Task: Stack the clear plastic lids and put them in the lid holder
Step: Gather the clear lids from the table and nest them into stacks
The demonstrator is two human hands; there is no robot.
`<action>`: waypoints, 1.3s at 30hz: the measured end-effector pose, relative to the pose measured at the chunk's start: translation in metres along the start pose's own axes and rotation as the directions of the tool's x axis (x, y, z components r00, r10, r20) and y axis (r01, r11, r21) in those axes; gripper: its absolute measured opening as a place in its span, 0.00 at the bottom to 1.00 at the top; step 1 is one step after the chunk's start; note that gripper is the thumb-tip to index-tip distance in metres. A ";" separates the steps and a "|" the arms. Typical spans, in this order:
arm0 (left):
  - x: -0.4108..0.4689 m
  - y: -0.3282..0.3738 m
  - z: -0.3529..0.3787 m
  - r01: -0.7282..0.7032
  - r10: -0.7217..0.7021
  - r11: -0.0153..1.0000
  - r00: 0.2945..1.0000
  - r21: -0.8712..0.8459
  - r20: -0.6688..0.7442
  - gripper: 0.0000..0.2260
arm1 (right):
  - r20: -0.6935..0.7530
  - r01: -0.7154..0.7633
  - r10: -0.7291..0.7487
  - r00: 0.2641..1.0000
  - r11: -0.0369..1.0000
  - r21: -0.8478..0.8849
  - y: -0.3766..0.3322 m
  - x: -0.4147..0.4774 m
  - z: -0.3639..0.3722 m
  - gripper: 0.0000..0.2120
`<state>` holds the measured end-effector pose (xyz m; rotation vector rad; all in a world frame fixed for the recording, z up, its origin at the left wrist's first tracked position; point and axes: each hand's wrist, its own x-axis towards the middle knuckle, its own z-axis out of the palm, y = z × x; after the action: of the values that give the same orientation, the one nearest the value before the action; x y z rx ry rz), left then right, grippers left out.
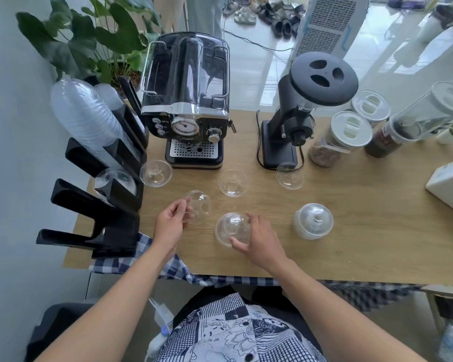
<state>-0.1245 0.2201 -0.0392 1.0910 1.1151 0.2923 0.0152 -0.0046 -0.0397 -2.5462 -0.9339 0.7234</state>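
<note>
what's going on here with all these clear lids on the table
A person is gathering clear dome lids. The left hand holds one lid tilted above the wooden table; the right hand grips another lid resting dome-up. Three loose lids and a small stack remain. The black lid holder stands at the left.

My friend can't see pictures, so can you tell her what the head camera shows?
A person's left hand holds a clear plastic dome lid while the right hand grips another clear dome lid on the light wooden table. More lids lie loose, with a black lid holder at left.
</note>
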 end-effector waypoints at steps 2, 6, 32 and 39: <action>-0.003 -0.001 0.001 0.010 -0.010 1.000 1.000 0.001 0.020 0.10 | -0.003 -0.023 0.023 1.000 0.999 -0.038 -0.006 0.001 0.004 0.41; -0.006 -0.001 0.001 0.024 -0.025 1.000 0.999 0.019 0.044 0.10 | 0.012 -0.014 0.014 1.000 0.999 -0.050 -0.020 0.006 0.004 0.41; -0.011 -0.022 0.047 0.232 -0.235 0.972 0.936 0.042 0.262 0.10 | 0.073 -0.034 0.030 0.997 0.998 0.059 -0.006 -0.001 0.002 0.61; -0.008 -0.037 0.058 0.012 -0.079 0.918 0.985 0.396 0.153 0.07 | 0.095 -0.049 0.040 0.995 0.995 0.089 0.001 -0.005 -0.003 0.51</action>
<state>-0.0912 0.1640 -0.0642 1.4152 1.0717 -0.0684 0.0143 -0.0089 -0.0359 -2.4793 -0.8549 0.8840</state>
